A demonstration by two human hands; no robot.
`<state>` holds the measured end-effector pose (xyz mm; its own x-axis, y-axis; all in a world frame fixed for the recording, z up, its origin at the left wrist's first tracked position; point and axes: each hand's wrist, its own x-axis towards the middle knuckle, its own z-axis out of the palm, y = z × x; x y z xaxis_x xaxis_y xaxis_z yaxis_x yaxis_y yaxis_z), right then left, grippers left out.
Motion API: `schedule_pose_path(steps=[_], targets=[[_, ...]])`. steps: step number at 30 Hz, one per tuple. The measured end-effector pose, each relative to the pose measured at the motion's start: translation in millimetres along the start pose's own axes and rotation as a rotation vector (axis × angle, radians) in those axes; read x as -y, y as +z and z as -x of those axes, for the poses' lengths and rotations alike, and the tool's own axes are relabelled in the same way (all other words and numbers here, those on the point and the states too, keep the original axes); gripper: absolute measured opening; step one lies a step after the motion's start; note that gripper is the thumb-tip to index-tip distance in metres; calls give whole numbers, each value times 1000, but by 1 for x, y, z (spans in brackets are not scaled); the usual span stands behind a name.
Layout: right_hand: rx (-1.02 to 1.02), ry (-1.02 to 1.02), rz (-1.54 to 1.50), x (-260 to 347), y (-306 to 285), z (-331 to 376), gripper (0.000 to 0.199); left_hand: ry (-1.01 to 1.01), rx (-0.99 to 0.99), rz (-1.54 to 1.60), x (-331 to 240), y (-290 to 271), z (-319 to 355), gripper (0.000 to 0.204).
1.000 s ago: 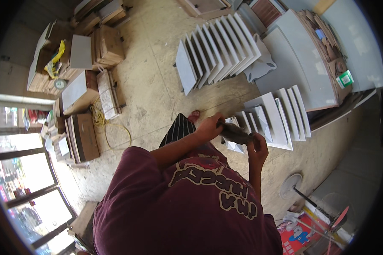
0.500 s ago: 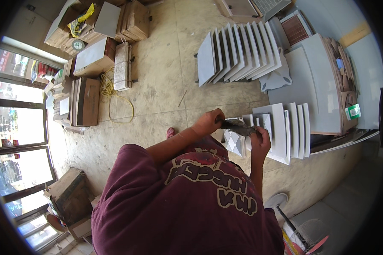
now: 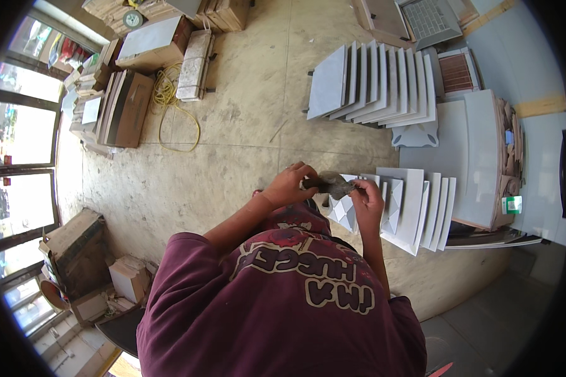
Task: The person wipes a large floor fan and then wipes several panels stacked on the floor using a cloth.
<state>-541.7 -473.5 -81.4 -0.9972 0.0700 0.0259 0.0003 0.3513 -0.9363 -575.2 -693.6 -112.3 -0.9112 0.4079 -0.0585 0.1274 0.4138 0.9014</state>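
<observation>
Between my two hands, in front of my chest, is a dark grey crumpled cloth [image 3: 337, 185]. My left hand [image 3: 290, 181] is closed on its left end, with the fingers curled over it. Its right end is pinched between the thumb and fingers of my right hand [image 3: 367, 197]. The cloth sags and is bunched in the middle. Just beyond and to the right of it stand patterned tiles [image 3: 342, 213], partly hidden by my hands.
A row of upright tile panels [image 3: 374, 85] stands at the far right, and light panels [image 3: 409, 213] lean nearer. Large boards [image 3: 478, 157] line the right wall. Cardboard boxes [image 3: 129, 110] and a coiled yellow hose [image 3: 163, 94] lie on the left, near glass doors [image 3: 22, 207].
My hands have come slightly closer together, and the cloth is more bunched between them. The whole view has shifted, showing more of the boxes at the lower left.
</observation>
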Motion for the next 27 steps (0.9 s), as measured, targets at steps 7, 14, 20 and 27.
schedule_pose_path(steps=[7,14,20,27], targets=[[303,-49,96,41,59,8,16,60,44,49,-15,-41,32,37],[388,-168,185,60,92,15,18,83,26,127,1,-55,62,34],[387,-244,223,81,117,13,21,51,-45,89,9,-74,74,29],[349,-231,188,89,147,9,21,-22,-63,192,27,-96,80,22]])
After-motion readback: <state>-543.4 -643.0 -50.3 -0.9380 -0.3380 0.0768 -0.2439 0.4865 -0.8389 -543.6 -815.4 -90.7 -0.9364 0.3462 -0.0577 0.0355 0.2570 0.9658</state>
